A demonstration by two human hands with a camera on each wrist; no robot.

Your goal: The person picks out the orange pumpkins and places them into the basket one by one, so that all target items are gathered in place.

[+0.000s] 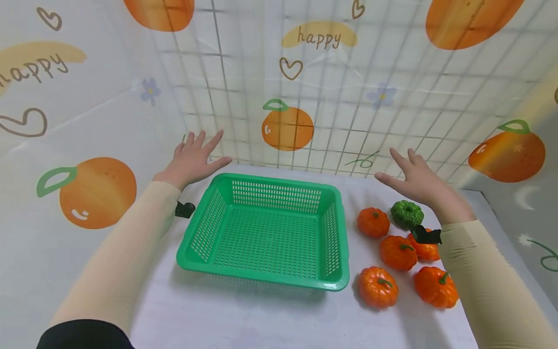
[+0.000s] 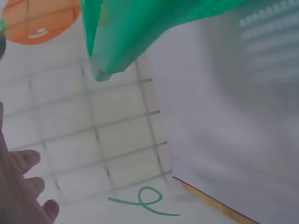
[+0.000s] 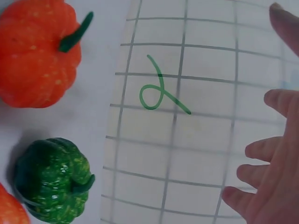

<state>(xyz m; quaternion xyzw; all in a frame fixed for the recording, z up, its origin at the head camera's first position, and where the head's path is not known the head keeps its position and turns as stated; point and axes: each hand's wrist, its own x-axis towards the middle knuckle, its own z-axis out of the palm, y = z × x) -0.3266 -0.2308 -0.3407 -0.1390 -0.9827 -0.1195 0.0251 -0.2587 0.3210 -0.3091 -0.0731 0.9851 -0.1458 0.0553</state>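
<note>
So the green basket (image 1: 270, 242) is sitting roughly mid-table, a rounded rectangle in shiny plastic with slotted walls and a floor full of tiny holes. The left hand (image 1: 192, 157) is hovering just off its 11 o'clock corner, the right hand (image 1: 416, 179) is hanging out around 2 o'clock. They're holding well apart, each with bare fingers fanned out. Five orange pumpkins (image 1: 398, 253) and a mottled green pumpkin (image 1: 407, 214) are clustering at 3 to 4 o'clock from the basket, all squat, glossy and ribbed; can't tell if they're real. The green one is lying nearest the right hand. One of the orange ones is hiding partly behind a black wrist gadget (image 1: 426, 235). The left wrist view is looking murky, showing only part of the basket; the right is cropping an orange pumpkin at 8 o'clock.
</note>
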